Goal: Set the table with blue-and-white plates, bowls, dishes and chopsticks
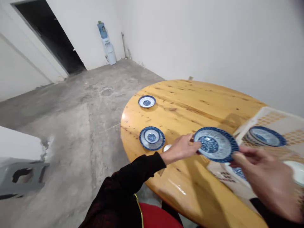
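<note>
A round blue-and-white dish (152, 136) sits on a blue-rimmed plate (142, 143). Above the glossy wooden table (213, 96), fingers of left hand (182, 147) and right hand (266, 180) grip a shallow blue-patterned plate (216, 144), beside a perforated white plastic basket (252, 122) containing patterned dishes (268, 136).

On the table (199, 91), a plate (147, 101) lay near the far left edge; before it, by the left edge, a bowl (152, 136) sat on a second plate (142, 141). Right, a basket (249, 123) held dishes (268, 136). Between, left hand (184, 147) and right hand (268, 177) flanked a third plate (216, 144).
</note>
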Available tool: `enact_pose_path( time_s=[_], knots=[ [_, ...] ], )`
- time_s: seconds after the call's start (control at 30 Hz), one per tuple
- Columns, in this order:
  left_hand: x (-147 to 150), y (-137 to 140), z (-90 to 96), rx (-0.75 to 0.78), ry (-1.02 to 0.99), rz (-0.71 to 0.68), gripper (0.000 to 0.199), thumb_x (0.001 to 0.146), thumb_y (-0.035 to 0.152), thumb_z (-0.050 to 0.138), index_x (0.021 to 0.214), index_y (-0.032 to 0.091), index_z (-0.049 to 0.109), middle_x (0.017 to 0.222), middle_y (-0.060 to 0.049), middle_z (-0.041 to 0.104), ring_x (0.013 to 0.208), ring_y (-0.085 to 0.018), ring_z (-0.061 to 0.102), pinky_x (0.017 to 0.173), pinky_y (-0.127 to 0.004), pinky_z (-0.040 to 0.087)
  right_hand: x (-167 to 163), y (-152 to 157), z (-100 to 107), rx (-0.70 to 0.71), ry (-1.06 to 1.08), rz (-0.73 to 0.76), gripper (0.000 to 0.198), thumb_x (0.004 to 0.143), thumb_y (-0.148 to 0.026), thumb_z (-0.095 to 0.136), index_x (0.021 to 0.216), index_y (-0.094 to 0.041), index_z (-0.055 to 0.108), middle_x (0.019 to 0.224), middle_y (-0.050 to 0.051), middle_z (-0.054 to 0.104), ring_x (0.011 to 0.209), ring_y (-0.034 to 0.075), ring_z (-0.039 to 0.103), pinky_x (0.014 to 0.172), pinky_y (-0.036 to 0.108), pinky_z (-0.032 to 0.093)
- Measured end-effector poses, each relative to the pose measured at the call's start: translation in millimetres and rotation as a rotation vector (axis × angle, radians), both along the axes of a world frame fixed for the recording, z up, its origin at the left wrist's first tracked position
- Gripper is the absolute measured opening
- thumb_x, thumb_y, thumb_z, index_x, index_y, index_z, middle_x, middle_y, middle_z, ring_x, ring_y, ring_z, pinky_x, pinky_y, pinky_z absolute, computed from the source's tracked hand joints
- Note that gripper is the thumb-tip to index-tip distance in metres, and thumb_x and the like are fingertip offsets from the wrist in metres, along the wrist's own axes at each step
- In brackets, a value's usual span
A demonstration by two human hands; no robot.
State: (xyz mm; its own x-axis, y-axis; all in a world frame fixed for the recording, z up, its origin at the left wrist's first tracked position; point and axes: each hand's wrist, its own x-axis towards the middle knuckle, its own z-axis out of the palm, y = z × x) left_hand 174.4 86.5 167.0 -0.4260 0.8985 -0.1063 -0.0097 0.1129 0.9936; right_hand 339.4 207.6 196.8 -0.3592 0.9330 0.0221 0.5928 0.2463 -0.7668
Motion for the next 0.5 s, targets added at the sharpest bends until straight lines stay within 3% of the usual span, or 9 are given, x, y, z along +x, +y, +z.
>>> enact_pose_path(
  time_s=[0.13, 0.27, 0.37, 0.5],
  knots=[
    [-41, -131, -16.6, -0.09, -0.022, 0.115, 0.013, 0.086, 0.031, 0.056, 0.087, 0.017, 0.056, 0.082, -0.003, 0.064, 0.067, -0.016, 0.066, 0.06, -0.026, 0.055, -60, -122, -19, -0.218, 0.101, 0.116, 0.028, 0.057, -0.049, 0.063, 0.075, -0.03, 0.056, 0.057, 0.006, 0.066, 0.054, 0.03, 0.067, 0.057, 0.045, 0.056],
    [-76, -230, -34.9, -0.121, -0.12, 0.251, 0.019, 0.084, 0.031, 0.058, 0.097, 0.017, 0.062, 0.093, -0.005, 0.068, 0.076, -0.017, 0.066, 0.066, -0.027, 0.057, -110, -209, -55, -0.368, 0.188, 0.25, 0.029, 0.06, -0.05, 0.062, 0.077, -0.028, 0.052, 0.053, 0.0, 0.061, 0.048, 0.024, 0.064, 0.05, 0.038, 0.055],
    [-97, -278, -47.4, -0.171, -0.126, 0.315, 0.027, 0.083, 0.033, 0.059, 0.104, 0.017, 0.066, 0.097, -0.006, 0.07, 0.079, -0.018, 0.066, 0.067, -0.028, 0.057, -140, -250, -74, -0.435, 0.223, 0.343, 0.029, 0.065, -0.049, 0.062, 0.078, -0.026, 0.05, 0.056, -0.001, 0.061, 0.05, 0.022, 0.064, 0.048, 0.034, 0.054],
    [-125, -309, -60.9, -0.188, -0.186, 0.386, 0.033, 0.083, 0.034, 0.058, 0.108, 0.015, 0.067, 0.102, -0.008, 0.072, 0.083, -0.019, 0.067, 0.068, -0.028, 0.058, -175, -277, -86, -0.53, 0.219, 0.394, 0.031, 0.069, -0.051, 0.061, 0.08, -0.025, 0.05, 0.053, -0.002, 0.058, 0.045, 0.019, 0.059, 0.044, 0.031, 0.049]
  ],
)
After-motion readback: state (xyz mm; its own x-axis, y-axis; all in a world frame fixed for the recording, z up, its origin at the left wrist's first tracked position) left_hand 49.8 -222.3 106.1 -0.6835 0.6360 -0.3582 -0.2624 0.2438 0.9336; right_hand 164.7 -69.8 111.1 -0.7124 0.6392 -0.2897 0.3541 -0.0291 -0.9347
